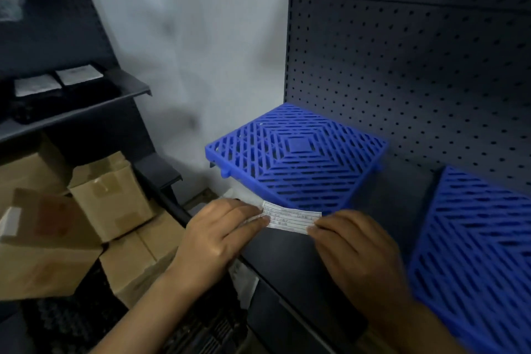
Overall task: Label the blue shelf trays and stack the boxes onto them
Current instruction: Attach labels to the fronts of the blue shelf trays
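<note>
From the head view, both hands hold a white lined label stretched between them at the front edge of the dark shelf, just in front of the nearer corner of the left blue tray. The left hand pinches the label's left end between thumb and forefinger, the other fingers loosely curled; the right hand pinches the right end, its fingertips pressed down on the paper. The step in hand looks like fixing this label below the tray — to do it well, I would keep the strip taut and level with the shelf lip, centre it under the tray it names, press one end down first and then smooth toward the other so no crease or bubble forms. Whether the back is already stuck to the lip cannot be told here. Relative to the grip, the label spans the gap between the two hands, its ruled face upward and its writing too small to read; the tray lies just behind it, touching or nearly touching its upper edge. A second blue tray sits to the right on the same shelf, apart from the first, with no label visible. The cardboard boxes wait lower left on the floor beside the shelf — none stacked yet, so the task seems early on.
</note>
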`<state>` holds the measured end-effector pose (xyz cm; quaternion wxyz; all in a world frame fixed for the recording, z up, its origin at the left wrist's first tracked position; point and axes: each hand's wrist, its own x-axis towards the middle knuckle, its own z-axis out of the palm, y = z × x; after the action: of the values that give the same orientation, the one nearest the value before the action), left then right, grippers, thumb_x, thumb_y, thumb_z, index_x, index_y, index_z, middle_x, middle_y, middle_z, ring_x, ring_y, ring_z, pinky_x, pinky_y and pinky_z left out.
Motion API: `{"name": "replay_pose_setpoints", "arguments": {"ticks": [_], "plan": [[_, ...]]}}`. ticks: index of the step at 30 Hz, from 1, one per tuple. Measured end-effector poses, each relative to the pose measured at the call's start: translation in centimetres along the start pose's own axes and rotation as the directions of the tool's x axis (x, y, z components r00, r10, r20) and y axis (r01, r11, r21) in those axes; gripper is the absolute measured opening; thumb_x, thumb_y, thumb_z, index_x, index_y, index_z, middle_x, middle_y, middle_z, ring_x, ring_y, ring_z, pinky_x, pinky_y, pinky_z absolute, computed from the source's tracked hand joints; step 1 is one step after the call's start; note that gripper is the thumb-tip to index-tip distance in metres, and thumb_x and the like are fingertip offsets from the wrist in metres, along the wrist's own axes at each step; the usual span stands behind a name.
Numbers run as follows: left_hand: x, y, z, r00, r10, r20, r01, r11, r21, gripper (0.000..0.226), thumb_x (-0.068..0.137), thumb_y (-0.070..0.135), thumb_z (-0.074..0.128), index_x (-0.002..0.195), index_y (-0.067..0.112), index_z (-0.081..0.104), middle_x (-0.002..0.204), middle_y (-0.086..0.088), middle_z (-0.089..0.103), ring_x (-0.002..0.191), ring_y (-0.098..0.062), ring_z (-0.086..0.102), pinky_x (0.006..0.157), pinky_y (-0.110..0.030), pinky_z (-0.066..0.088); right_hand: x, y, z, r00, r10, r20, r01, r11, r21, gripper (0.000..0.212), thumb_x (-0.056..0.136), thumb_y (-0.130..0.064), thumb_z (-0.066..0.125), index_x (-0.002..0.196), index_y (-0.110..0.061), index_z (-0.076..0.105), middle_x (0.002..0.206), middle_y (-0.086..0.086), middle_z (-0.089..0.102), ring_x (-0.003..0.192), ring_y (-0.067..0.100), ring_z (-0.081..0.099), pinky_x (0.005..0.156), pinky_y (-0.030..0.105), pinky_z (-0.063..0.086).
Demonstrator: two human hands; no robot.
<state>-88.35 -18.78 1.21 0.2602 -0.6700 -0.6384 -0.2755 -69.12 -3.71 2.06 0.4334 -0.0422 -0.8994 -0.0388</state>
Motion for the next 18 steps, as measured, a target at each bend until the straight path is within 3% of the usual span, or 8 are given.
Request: {"name": "replay_pose_setpoints", "arguments": {"ticks": [9,13,18], "plan": [[2.4,-11.8,2.5,0.987,0.156,0.036,-0.152,0.983,-0.099,0.021,0.091,0.016,0.062,0.108,0.008,0.071,0.110,-0.006,0.069,0.104,-0.019,0.062,0.096,-0.029,0.044,4.7,-1.4,7.5,0.955,0.257,0.146,-0.236,0.961,-0.148,0.023,0.088,-0.023,0.049,0.094,-0.015,0.070,0.095,-0.001,0.068,0.094,0.016,0.052,0.078,0.028,0.040],[2.6,-14.5,4.4,0.981,0.193,0.015,-0.190,0.974,-0.121,0.020,0.091,0.017,0.063,0.106,0.008,0.072,0.110,-0.007,0.069,0.105,-0.019,0.062,0.104,-0.025,0.038,5.9,-2.0,8.7,0.932,0.334,0.143,-0.310,0.936,-0.165,0.019,0.087,-0.025,0.054,0.092,-0.017,0.071,0.095,-0.003,0.068,0.091,0.016,0.056,0.077,0.030,0.047],[2.4,-16.2,6.3,0.981,0.190,0.034,-0.180,0.964,-0.198,0.021,0.090,0.020,0.062,0.107,0.011,0.072,0.114,-0.007,0.068,0.111,-0.017,0.061,0.106,-0.032,0.040,6.4,-2.2,9.9,0.911,0.389,0.137,-0.363,0.914,-0.179,0.014,0.087,-0.021,0.060,0.093,-0.016,0.072,0.095,-0.003,0.068,0.089,0.018,0.060,0.071,0.036,0.051]]}}
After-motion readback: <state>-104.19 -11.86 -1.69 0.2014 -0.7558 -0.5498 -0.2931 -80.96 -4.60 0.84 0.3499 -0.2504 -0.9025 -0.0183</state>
